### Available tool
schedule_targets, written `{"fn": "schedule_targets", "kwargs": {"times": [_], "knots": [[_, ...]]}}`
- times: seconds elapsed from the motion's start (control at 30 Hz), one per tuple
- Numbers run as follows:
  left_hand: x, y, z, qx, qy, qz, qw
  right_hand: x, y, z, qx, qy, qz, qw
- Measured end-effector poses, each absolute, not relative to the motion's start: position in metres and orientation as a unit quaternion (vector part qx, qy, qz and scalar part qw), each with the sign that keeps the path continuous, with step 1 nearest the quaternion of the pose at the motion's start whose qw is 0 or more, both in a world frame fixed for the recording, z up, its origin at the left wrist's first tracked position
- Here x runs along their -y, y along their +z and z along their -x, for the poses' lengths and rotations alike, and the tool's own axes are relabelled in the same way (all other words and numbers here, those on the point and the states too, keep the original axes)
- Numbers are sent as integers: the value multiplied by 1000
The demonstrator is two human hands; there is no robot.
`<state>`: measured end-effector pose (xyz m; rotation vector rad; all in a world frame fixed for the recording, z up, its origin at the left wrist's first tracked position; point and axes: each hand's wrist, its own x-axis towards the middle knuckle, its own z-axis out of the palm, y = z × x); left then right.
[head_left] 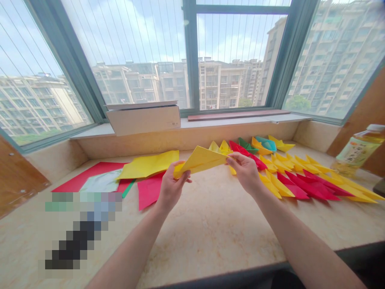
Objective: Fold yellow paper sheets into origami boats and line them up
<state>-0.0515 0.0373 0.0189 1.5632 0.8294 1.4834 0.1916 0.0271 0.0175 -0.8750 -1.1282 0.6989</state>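
A folded piece of yellow paper (204, 159) with a peaked top is held up above the stone ledge, between both hands. My left hand (173, 182) pinches its left end, thumb in front. At its right corner, my right hand (244, 170) grips with thumb and fingertips. Behind and to the right stand several folded paper boats, among them a green boat (247, 145) and a blue boat (266, 143). Rows of yellow folded paper (278, 184) and red folded paper (315, 184) lie near my right forearm.
Yellow sheets (150, 163) and red sheets (90, 173) lie at the left. A white box (144, 120) rests on the window sill. At the far right stands a drink bottle (359, 148). A pixelated patch hides something at the lower left. Windows (129, 44) rise behind the ledge.
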Motion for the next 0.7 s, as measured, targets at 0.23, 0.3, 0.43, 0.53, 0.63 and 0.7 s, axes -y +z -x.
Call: {"fn": "schedule_targets", "kwargs": {"times": [0.23, 0.3, 0.43, 0.53, 0.63, 0.7], "knots": [[-41, 14, 51, -242, 681, -620, 303, -34, 6, -193, 466, 346, 385, 718], [-41, 13, 53, -241, 675, -638, 280, -35, 5, -192, 459, 368, 372, 718], [-40, 13, 58, -265, 675, -660, 195, -32, 8, -189, 446, 399, 341, 725], [-39, 14, 60, -282, 668, -668, 168, -31, 10, -187, 439, 406, 337, 727], [-39, 15, 57, -273, 678, -647, 217, -31, 8, -187, 449, 402, 337, 723], [-39, 16, 56, -265, 677, -635, 263, -32, 6, -186, 456, 392, 333, 727]]}}
